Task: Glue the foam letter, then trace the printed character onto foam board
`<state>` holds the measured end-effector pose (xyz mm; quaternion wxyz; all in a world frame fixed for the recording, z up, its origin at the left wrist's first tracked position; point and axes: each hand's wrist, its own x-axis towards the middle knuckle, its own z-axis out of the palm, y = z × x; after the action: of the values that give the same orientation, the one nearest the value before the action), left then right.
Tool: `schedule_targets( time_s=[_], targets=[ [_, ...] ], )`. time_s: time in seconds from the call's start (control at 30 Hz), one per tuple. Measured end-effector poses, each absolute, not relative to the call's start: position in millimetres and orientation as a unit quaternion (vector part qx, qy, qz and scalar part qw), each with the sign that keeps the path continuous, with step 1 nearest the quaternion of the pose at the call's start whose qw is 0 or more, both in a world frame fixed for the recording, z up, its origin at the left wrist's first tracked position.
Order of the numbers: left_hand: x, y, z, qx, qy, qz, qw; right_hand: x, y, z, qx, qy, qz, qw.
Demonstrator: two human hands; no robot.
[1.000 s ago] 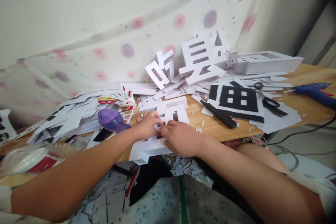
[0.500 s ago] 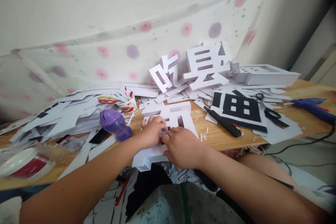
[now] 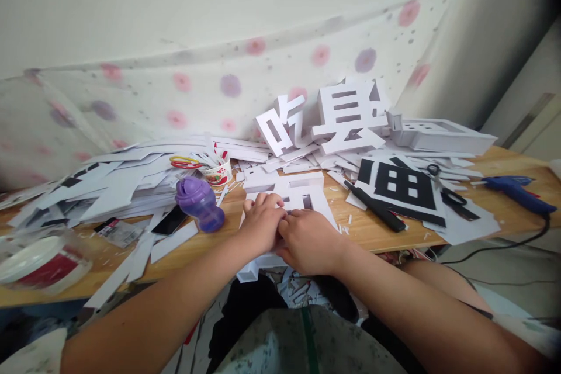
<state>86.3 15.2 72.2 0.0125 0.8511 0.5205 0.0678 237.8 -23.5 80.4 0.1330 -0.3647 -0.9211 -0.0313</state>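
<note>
Both our curled hands, left (image 3: 262, 225) and right (image 3: 312, 242), seemingly work the letter (image 3: 319, 203) beside the bottle (image 3: 198, 201), grip unclear, next needing steadiness.

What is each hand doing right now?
Left hand: fingers curled on the white cut-out foam-like character piece; grip cannot be told.
Right hand: fingers bent on the same piece, against the left; grip cannot be told.

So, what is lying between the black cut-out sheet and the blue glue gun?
Scissors, a black strip and white paper, seen in the head view.
</note>
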Motion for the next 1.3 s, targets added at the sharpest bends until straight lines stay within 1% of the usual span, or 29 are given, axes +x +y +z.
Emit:
schedule_targets(
  time_s=[0.13, 0.27, 0.53, 0.8, 1.13, 1.3],
  targets=[
    [87.6, 12.5, 77.2, 0.871, 0.488, 0.050, 0.016, 235.4, -24.8, 79.8, -0.369, -0.920, -0.036, 0.129],
    [84.8, 15.9, 77.7, 0.872, 0.486, 0.050, 0.034, 234.7, -26.0, 79.0, -0.360, -0.922, -0.052, 0.134],
    [80.1, 25.3, 68.0, 0.885, 0.461, 0.054, 0.040, 231.5, -27.7, 82.9, -0.378, -0.919, -0.043, 0.098],
    [76.9, 30.5, 55.0, 0.897, 0.432, 0.088, 0.035, 225.4, -29.0, 81.9, -0.388, -0.916, -0.050, 0.087],
    [75.9, 28.7, 57.6, 0.894, 0.432, 0.106, 0.046, 218.3, -28.3, 83.4, -0.403, -0.910, -0.067, 0.067],
    [75.4, 27.1, 56.4, 0.891, 0.434, 0.121, 0.059, 216.1, -28.9, 82.4, -0.399, -0.910, -0.082, 0.073]
  ],
)
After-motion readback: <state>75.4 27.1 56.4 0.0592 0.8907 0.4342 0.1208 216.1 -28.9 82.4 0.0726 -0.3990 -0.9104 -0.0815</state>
